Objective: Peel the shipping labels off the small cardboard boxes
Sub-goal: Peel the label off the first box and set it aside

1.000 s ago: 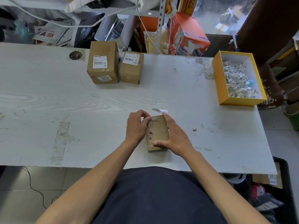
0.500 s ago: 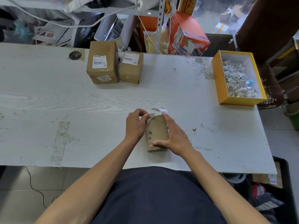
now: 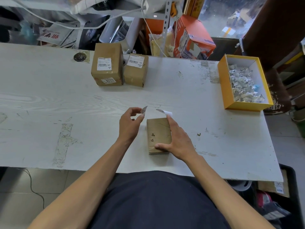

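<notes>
Left hand (image 3: 130, 125) pinches label scrap (image 3: 144, 110); right hand (image 3: 177, 139) steadies box (image 3: 158, 134).

The desk (image 3: 49, 96) is white with grey wood-grain swirls and scuffs. Brown cardboard boxes (image 3: 107, 63) carry white labels (image 3: 104, 63) with black barcodes. A yellow tray (image 3: 222, 90), white inside, holds crumpled white-and-black label scraps (image 3: 244, 85).
</notes>
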The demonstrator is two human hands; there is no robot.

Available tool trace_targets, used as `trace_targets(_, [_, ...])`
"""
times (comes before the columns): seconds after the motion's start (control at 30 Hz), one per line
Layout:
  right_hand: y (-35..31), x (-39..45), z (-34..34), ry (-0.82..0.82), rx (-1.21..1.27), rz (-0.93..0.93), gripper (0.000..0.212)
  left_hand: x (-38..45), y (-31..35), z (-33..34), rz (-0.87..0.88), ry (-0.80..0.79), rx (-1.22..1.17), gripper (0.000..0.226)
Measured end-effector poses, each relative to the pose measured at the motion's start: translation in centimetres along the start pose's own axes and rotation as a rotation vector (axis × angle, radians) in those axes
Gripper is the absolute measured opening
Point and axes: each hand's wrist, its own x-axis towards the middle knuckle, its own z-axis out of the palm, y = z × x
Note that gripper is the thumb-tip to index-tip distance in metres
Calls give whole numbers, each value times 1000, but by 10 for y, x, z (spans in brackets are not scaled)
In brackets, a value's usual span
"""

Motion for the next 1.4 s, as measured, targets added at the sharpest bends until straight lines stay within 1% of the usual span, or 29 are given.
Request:
trace_targets(0.1, [-3, 1, 0, 3, 9, 2, 123, -7, -14, -11, 75, -125, 157, 48])
trace_targets(0.17, [-4, 2, 1, 4, 29, 2, 123, -12, -23, -16, 132, -229, 209, 66])
trace_targets(0.27, [-3, 0, 2, -1, 70, -19, 123, -20, -28, -20, 183, -380, 260, 99])
trace_targets(0.37, [0, -2, 1, -36, 109, -45, 126, -26, -28, -19, 231, -485, 357, 127])
trace_targets(0.47, [2, -1, 0, -81, 104, -60, 134, -27, -29, -16, 245, -567, 405, 146])
trace_targets(0.53, [4, 3, 1, -118, 84, -72, 138, -25, -31, -15, 279, -585, 433, 150])
trace_targets(0.6, [4, 9, 2, -115, 116, -51, 138, -22, -30, -16, 313, -575, 451, 147])
trace_targets(0.67, [3, 19, 2, -40, 155, -9, 127, -18, -28, -15, 304, -525, 435, 131])
trace_targets(0.7, [2, 25, 2, 13, 159, 3, 118, -16, -25, -13, 294, -476, 423, 117])
trace_targets(0.77, [-1, 36, 3, 113, 129, 18, 97, -9, -19, -6, 297, -339, 438, 76])
trace_targets(0.8, [-3, 40, 2, 142, 109, 22, 91, -5, -15, -1, 313, -267, 463, 56])
trace_targets(0.83, [-6, 42, 3, 150, 90, 19, 90, -3, -11, 2, 322, -207, 475, 40])
trace_targets(0.87, [-8, 42, 2, 137, 78, 8, 93, 0, -9, 3, 318, -172, 469, 32])
trace_targets(0.9, [-9, 40, 1, 106, 92, -4, 101, 1, -9, 3, 310, -183, 456, 35])
trace_targets(0.93, [-10, 35, 0, 58, 138, -18, 111, 1, -10, -1, 306, -240, 449, 48])
trace_targets(1.0, [-9, 21, 0, -40, 229, -51, 132, -3, -14, -14, 333, -407, 494, 93])
trace_targets(1.03, [-8, 14, 1, -83, 234, -73, 139, -6, -17, -20, 356, -476, 531, 112])
trace_targets(1.07, [-7, 8, 3, -119, 210, -93, 143, -9, -19, -25, 369, -532, 566, 126])
trace_targets(1.1, [-7, 6, 5, -140, 175, -103, 144, -11, -21, -29, 371, -573, 585, 133])
trace_targets(1.13, [-7, 6, 6, -144, 145, -99, 143, -13, -23, -31, 364, -596, 588, 134])
trace_targets(1.17, [-9, 9, 7, -127, 132, -81, 140, -13, -22, -31, 356, -600, 584, 130])
trace_targets(1.23, [-11, 21, 5, -35, 140, -26, 128, -9, -20, -27, 355, -548, 572, 111])
trace_targets(1.3, [-11, 35, 2, 70, 135, 7, 112, -3, -15, -18, 341, -439, 548, 81])
trace_targets(1.37, [-11, 46, 1, 135, 137, 25, 99, 4, -11, -5, 320, -307, 536, 50])
trace_targets(1.4, [-12, 50, 1, 157, 145, 33, 94, 7, -9, 1, 306, -255, 534, 41])
